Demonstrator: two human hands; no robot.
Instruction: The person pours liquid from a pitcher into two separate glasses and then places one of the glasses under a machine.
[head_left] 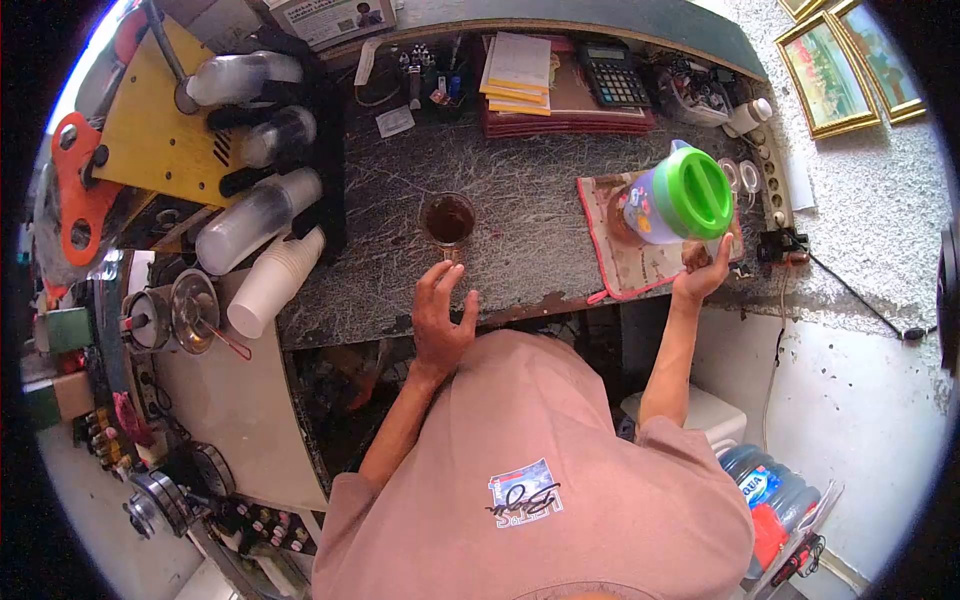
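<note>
A clear glass mug (447, 220) with dark brown liquid in it stands on the scratched worktop, its handle towards me. My left hand (440, 318) is at that handle, fingers stretched out and thumb apart, fingertips at or just short of touching it. To the right, a plastic pitcher (650, 208) with a bright green lid (697, 195) and flower prints is over a red-edged cloth (640, 272). My right hand (703, 268) is closed at the pitcher's near side, where its handle seems to be; the fingers partly hide the grip.
Stacks of plastic cups (262, 215) stick out at the left beside a yellow machine (160, 120). A metal bowl (196, 308) sits below them. Along the back are folders (570, 118), a calculator (612, 75) and a pen holder (447, 92). A power strip (773, 190) runs along the right wall.
</note>
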